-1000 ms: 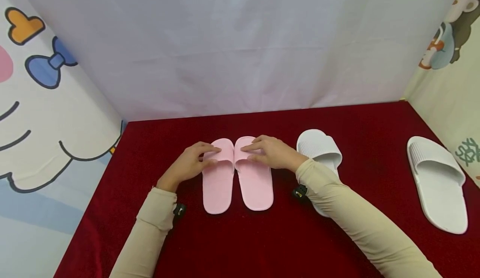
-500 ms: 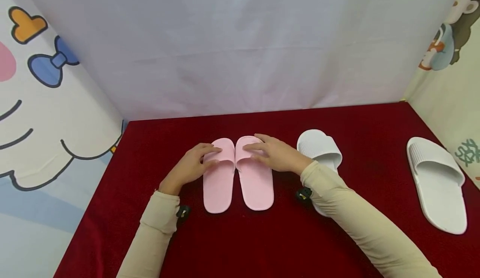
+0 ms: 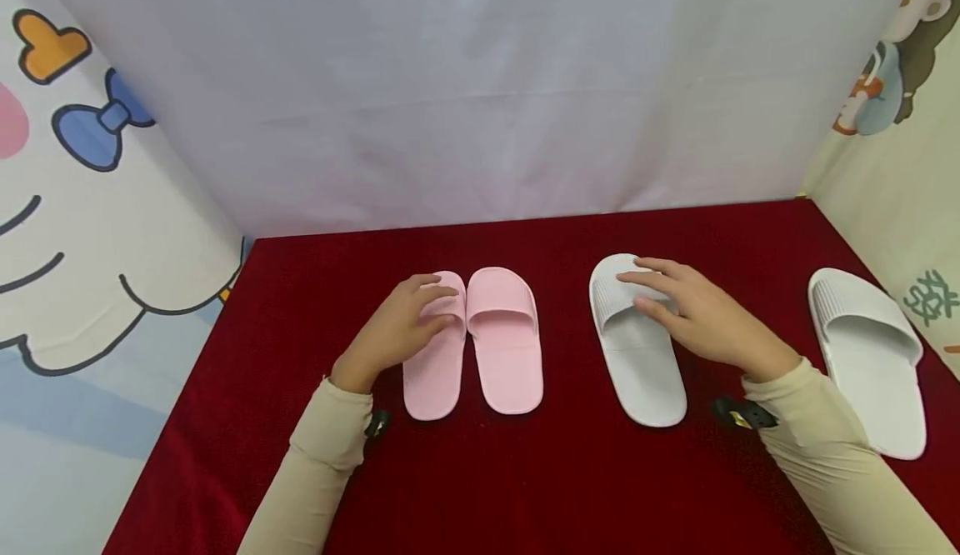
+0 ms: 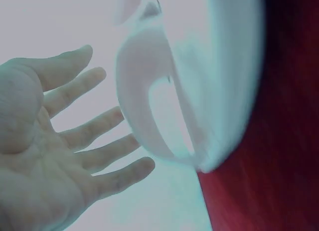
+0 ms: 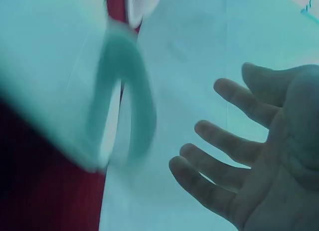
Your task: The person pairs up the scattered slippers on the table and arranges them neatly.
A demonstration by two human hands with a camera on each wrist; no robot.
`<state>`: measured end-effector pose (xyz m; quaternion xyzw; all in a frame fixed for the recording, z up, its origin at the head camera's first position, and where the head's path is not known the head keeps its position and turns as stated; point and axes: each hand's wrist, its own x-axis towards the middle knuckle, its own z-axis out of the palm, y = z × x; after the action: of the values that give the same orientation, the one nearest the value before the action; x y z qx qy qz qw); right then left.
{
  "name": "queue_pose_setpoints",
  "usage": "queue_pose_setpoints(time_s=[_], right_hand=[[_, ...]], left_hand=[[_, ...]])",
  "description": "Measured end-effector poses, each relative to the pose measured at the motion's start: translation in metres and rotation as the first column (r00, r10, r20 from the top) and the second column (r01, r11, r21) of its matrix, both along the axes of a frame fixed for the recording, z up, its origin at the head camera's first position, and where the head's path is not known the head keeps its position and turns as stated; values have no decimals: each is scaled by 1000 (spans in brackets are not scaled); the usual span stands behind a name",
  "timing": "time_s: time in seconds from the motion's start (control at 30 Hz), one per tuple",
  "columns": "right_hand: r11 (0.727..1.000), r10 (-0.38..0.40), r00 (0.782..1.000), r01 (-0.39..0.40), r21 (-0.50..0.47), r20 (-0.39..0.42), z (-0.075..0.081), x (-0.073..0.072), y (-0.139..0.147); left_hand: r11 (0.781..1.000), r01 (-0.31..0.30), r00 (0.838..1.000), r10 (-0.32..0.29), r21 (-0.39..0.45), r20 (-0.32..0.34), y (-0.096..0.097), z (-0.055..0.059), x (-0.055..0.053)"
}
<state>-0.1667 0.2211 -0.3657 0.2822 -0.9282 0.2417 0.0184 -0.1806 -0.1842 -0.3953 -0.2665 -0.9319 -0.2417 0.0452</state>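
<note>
Two pink slippers lie side by side on red cloth in the head view: the left pink slipper (image 3: 433, 380) and the right pink slipper (image 3: 510, 367), toes pointing away. My left hand (image 3: 401, 326) hovers over the strap of the left one, fingers spread and loosely bent. In the left wrist view that hand (image 4: 65, 136) holds nothing and stands beside a slipper strap. Over the strap of a white slipper (image 3: 645, 380) is my right hand (image 3: 701, 313), its fingers spread. The right wrist view shows the right hand (image 5: 254, 146) apart from the strap, gripping nothing.
A second white slipper (image 3: 873, 372) lies at the far right, near the right printed wall (image 3: 892, 163). Red cloth (image 3: 480, 497) covers the surface. A white curtain (image 3: 495, 105) closes the back, and a printed cartoon panel (image 3: 97, 230) stands on the left.
My right hand has left the right pink slipper and moved right to the nearer white slipper. My left hand stays by the left pink slipper, with only a slight shift.
</note>
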Motion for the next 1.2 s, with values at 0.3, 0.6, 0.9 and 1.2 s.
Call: queue_pose_setpoints(time_s=[0.3, 0.6, 0.9, 1.2], right_hand=[[993, -113, 993, 112, 46, 16, 3, 4, 92], [967, -223, 973, 213, 138, 57, -4, 5, 171], [959, -246, 969, 243, 148, -5, -16, -3, 198], [904, -349, 935, 319, 284, 60, -30, 4, 228]], left_hand=[[991, 108, 993, -111, -73, -45, 67, 14, 7], [944, 238, 969, -246, -231, -6, 157, 9, 11], [892, 211, 977, -196, -399, 79, 214, 23, -2], [863, 173, 982, -113, -474, 152, 249, 20, -13]])
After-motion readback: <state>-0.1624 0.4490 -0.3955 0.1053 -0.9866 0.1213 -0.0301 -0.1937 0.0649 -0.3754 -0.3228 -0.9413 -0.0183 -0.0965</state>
